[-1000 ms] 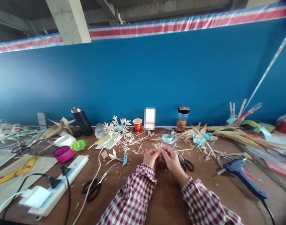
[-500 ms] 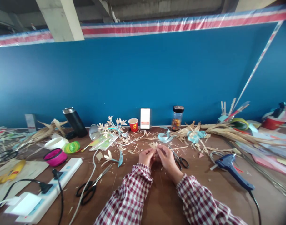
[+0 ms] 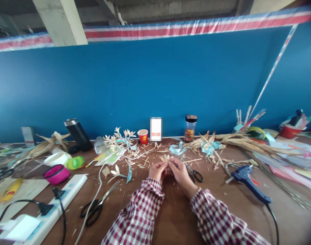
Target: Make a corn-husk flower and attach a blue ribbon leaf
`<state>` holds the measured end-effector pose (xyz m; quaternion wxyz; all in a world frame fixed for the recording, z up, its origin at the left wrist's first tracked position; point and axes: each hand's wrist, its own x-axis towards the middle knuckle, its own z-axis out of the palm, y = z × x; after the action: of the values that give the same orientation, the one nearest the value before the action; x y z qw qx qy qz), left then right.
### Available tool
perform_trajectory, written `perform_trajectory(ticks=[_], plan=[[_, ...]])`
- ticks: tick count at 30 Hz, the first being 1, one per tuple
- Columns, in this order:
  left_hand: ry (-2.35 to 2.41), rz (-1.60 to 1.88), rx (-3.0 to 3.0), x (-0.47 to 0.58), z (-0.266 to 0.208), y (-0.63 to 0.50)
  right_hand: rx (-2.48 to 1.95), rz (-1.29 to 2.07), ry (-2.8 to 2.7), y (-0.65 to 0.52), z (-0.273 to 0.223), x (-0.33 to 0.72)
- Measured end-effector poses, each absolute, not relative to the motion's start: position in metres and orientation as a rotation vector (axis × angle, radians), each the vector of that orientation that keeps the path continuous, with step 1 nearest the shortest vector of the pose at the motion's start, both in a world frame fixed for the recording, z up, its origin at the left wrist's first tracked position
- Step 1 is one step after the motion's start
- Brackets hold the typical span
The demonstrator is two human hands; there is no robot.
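Petals of a small pale flower (image 3: pixel 165 158) show just beyond our fingertips in the head view. Our left hand (image 3: pixel 157 170) and right hand (image 3: pixel 181 172) appear to pinch its base together; what lies underneath is hidden. Black-handled scissors (image 3: pixel 197 175) rest just beside the right hand. Since a second ago, the surroundings have slid leftward, but our pinch looks unchanged, suggesting the flower is held steadily.

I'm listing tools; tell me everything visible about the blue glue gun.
The blue glue gun, plastic-looking, lies sideways on the table, right of the right hand, with no hand on it. Its nozzle points away from the person; a black cord leaves its slanting handle. A pale stick shows at the rear; a red piece by the handle may be the trigger.
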<state>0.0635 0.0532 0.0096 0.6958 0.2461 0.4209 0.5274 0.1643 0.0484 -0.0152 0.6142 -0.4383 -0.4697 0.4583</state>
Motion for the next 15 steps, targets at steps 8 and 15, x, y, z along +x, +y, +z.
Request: perform_trajectory(ticks=[8, 15], plan=[[0.988, 1.156, 0.628, 0.063, 0.008, 0.054, -0.987, 1.140, -1.007, 0.041, -0.002, 0.161], [1.040, 1.137, 0.668, 0.064, 0.010, 0.051, -0.968, 1.149, -0.997, 0.040, 0.002, 0.161]])
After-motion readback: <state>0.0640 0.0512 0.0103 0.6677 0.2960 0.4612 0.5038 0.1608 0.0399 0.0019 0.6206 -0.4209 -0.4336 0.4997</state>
